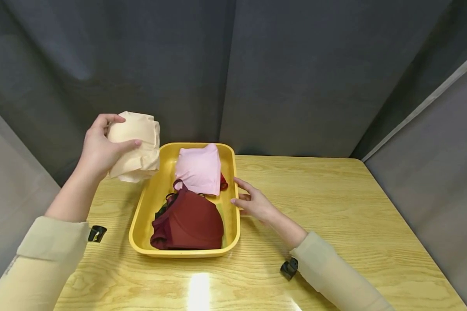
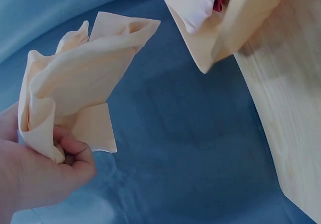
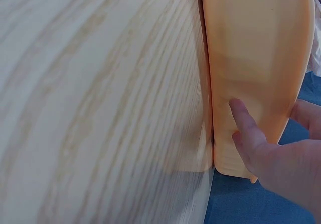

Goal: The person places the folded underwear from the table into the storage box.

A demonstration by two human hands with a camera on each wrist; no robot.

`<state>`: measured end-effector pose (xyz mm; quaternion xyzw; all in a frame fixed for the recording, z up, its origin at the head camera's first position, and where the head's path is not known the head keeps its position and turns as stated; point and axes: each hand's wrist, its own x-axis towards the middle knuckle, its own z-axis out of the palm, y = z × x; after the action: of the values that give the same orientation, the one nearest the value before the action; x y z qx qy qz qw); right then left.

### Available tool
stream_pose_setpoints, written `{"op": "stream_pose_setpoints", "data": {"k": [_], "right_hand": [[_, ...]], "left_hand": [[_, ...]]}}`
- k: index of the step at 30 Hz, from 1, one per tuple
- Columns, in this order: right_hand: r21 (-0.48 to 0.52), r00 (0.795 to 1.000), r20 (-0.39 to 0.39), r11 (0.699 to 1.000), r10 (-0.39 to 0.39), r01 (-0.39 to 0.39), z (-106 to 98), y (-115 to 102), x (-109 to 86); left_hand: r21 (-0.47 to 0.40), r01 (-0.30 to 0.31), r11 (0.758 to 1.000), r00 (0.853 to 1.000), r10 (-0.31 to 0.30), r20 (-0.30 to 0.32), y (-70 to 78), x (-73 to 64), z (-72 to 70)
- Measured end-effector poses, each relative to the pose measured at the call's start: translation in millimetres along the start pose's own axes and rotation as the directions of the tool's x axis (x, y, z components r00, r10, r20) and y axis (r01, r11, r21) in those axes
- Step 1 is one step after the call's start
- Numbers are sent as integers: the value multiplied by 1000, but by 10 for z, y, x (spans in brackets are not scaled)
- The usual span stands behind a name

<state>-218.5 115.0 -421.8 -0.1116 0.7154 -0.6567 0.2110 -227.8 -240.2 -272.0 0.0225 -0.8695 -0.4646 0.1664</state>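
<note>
My left hand [image 1: 101,149] grips a folded cream cloth garment [image 1: 140,138], held up beside the far left corner of a yellow tray [image 1: 235,233]. In the left wrist view the thumb and fingers pinch the garment's [image 2: 85,78] folded edge, and its layers hang apart. With fairly straight fingers my right hand [image 1: 257,205] touches the tray's right side; the right wrist view shows the fingertips along its outer wall [image 3: 251,73]. Inside the tray lie a dark red bra [image 1: 196,220] at the near end and a pink folded garment [image 1: 198,168] at the far end.
Other dark and red pieces of cloth [image 1: 224,182] show partly from under the pink garment and the bra. The tray stands on a wooden table [image 1: 327,216], with grey curtains [image 1: 295,77] behind the far edge and panels at both sides.
</note>
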Motion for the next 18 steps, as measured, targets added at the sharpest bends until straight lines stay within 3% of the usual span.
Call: {"op": "stream_pose_setpoints", "data": {"k": [8, 18], "right_hand": [[-5, 1000, -22, 1000, 11, -11, 2, -22, -16], [10, 1000, 5, 1000, -2, 2, -11, -22, -20]], "left_hand": [[-15, -41, 999, 999, 41, 27, 184, 25, 183], [-64, -96, 993, 992, 101, 75, 281, 89, 465]]}}
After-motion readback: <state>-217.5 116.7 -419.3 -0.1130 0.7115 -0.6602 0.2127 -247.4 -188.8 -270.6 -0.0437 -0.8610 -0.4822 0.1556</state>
